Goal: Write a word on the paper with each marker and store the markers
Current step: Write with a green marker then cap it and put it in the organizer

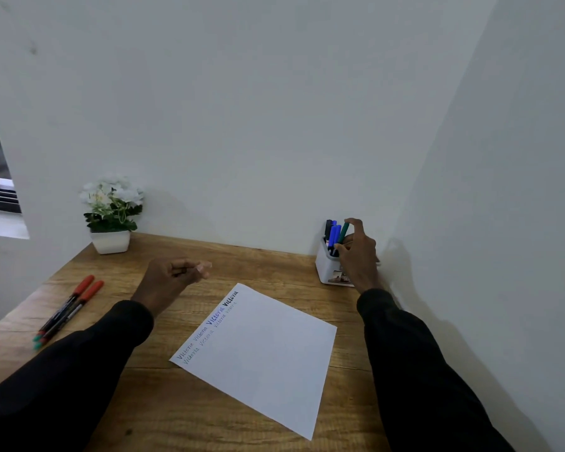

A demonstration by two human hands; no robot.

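Flowers in a white pot [111, 241] are set at the far left of the wooden surface [248, 265], against the wall, with a window edge seen further left. A white holder [325, 269] is placed in the far right corner, and its right side is partly hidden by the right hand [357, 252]. Blue markers [334, 234] and a black one [328, 227] are stood in it, caps up.

A green marker [343, 232] is pinched by the right hand, with a fingertip over its cap. Its lower end is sunk in the holder, and its long axis is nearly upright, leaned slightly to the right.

Loose markers [69, 308] are laid side by side at the left, their long axes run diagonally from near left to far right, red caps at the far ends and green caps at the near ends, just beside the left sleeve.

The paper [268, 360] is laid skewed in the middle, with "Victoria" written repeatedly along its far-left edge. The left hand [170, 278] is held above the surface, loosely curled, with nothing grasped
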